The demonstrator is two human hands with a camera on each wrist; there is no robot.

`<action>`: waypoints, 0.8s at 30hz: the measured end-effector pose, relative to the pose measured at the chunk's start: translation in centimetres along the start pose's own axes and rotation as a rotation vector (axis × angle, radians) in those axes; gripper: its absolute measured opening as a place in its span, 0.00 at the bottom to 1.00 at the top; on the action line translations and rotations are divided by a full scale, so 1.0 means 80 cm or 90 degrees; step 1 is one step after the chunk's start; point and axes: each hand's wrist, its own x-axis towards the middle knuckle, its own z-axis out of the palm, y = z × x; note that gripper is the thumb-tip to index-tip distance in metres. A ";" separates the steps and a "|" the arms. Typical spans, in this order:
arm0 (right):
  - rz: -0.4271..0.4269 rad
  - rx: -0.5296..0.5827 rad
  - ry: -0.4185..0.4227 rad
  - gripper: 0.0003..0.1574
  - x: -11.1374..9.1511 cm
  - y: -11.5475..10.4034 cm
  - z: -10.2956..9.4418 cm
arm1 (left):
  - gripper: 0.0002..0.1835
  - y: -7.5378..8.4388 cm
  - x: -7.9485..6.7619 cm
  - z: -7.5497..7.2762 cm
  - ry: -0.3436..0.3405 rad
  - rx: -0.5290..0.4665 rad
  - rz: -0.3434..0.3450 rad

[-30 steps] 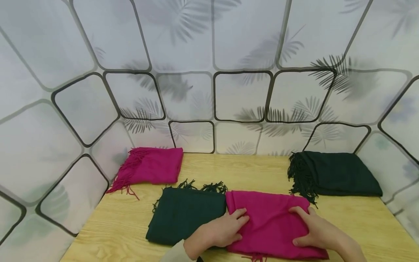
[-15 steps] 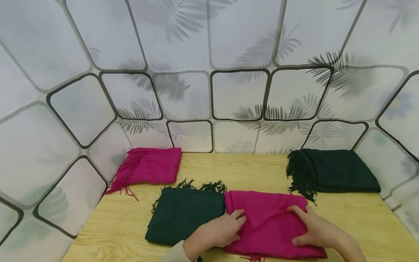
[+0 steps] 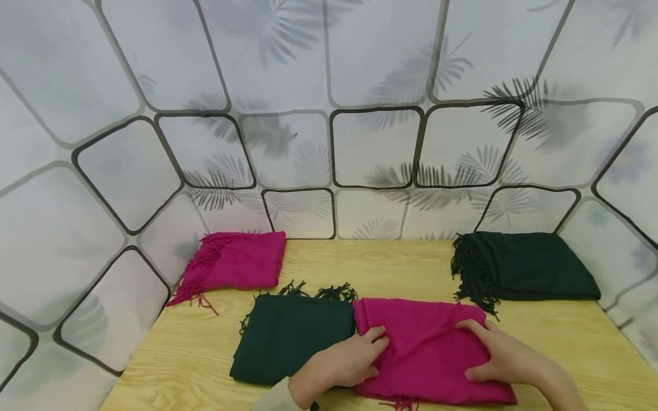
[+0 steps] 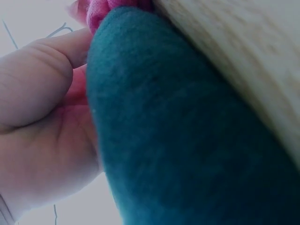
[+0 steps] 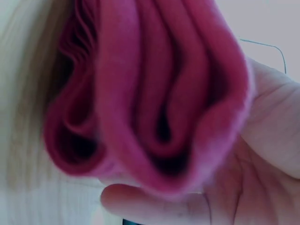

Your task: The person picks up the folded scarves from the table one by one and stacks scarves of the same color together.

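A folded pink fringed scarf (image 3: 421,354) lies at the front of the table, a few creases across its top. My left hand (image 3: 349,359) rests at its left edge with the fingertips on the pink cloth. At the opposite edge my right hand (image 3: 506,354) touches the scarf, thumb and index finger spread apart on it. In the right wrist view the stacked pink folds (image 5: 159,93) lie against the palm. Beside the pink scarf, a folded dark green fringed scarf (image 3: 295,337) sits partly under my left forearm; its rounded edge (image 4: 154,117) fills the left wrist view. Some fingers are hidden.
A second pink scarf (image 3: 244,260) lies folded at the back left, its fringe toward the left. Another dark green scarf (image 3: 540,265) is at the back right. The wooden table (image 3: 370,265) meets a patterned curtain (image 3: 375,148) at the back and sides.
My right hand has shifted very slightly to the right along the pink scarf's edge. The left hand and the scarves stay as they were, apart from small camera sway.
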 end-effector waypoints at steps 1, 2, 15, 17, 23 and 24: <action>0.000 0.002 -0.001 0.50 0.000 0.002 -0.002 | 0.29 0.000 -0.001 -0.001 0.001 0.001 0.002; 0.000 0.002 -0.002 0.50 -0.001 0.004 -0.004 | 0.29 0.001 -0.001 -0.001 0.002 0.000 0.004; -0.014 0.013 -0.026 0.48 0.003 0.009 -0.013 | 0.28 0.001 -0.006 -0.003 0.001 0.021 -0.004; -0.015 0.008 -0.026 0.48 0.003 0.009 -0.014 | 0.27 0.002 -0.006 -0.003 0.004 0.031 -0.004; -0.019 -0.012 -0.029 0.47 -0.001 0.011 -0.018 | 0.26 0.007 -0.008 -0.004 0.020 0.050 -0.006; -0.019 -0.013 -0.029 0.47 -0.001 0.011 -0.019 | 0.26 0.007 -0.010 -0.005 0.027 0.056 -0.008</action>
